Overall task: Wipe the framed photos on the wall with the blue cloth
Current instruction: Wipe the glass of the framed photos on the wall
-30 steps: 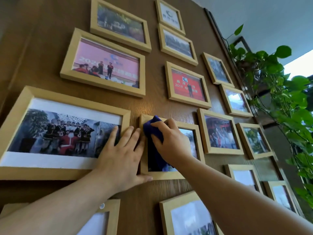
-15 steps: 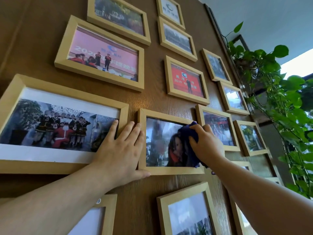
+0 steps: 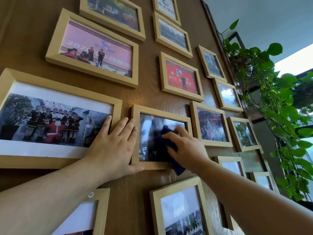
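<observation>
Several light wooden photo frames hang on a brown wood wall. My right hand (image 3: 186,148) presses the dark blue cloth (image 3: 171,150) against the glass of a small frame (image 3: 147,112) in the middle; the cloth's lower corner hangs past the frame's bottom edge. My left hand (image 3: 111,145) lies flat with fingers spread, its fingertips on the right end of the large group-photo frame (image 3: 50,119) and its thumb under the small frame's bottom left corner. The right half of the small photo is hidden by hand and cloth.
Other frames surround the small one: a pink photo (image 3: 94,50) above left, a red photo (image 3: 182,77) above, one (image 3: 211,124) at the right, one (image 3: 179,207) below. A trailing green plant (image 3: 274,99) hangs off the wall's right edge.
My right hand swept the cloth from the small frame's left side to its right edge, then back to the middle and lower. My left hand stayed in place.
</observation>
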Demonstrator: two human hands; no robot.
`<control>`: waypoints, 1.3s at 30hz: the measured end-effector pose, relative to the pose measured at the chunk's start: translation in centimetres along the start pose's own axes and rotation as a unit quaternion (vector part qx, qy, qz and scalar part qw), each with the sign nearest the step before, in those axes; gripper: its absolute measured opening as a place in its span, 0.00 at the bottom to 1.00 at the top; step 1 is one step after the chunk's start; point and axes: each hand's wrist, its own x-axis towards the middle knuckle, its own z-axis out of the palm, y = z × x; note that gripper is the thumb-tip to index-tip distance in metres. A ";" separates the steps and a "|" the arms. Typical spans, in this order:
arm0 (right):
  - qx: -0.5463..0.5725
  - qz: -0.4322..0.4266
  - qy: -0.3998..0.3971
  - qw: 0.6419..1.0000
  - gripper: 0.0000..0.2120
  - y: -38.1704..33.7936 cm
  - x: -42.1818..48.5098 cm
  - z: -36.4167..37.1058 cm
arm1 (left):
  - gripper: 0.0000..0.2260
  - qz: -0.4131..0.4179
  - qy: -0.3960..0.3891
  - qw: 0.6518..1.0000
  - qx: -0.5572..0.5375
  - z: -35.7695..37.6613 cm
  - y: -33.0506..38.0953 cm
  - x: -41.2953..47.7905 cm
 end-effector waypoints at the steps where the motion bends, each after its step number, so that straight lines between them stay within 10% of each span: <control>1: -0.017 0.031 -0.010 0.999 0.18 1.2 -0.6 0.0 | 0.50 -0.002 -0.004 1.000 0.003 0.0 0.1 0.0; 7: -0.014 0.141 -0.035 0.989 0.17 4.3 -2.5 0.4 | 0.50 -0.010 -0.025 1.000 0.016 -0.3 0.3 0.0; 18: 0.078 -0.090 -0.060 0.991 0.17 -5.5 -0.5 -0.9 | 0.50 -0.021 -0.050 0.998 0.012 -0.8 0.5 0.1; 39: -0.117 0.002 -0.126 0.985 0.17 4.2 -4.9 -4.6 | 0.43 0.029 0.009 1.000 0.005 -1.3 2.0 -1.0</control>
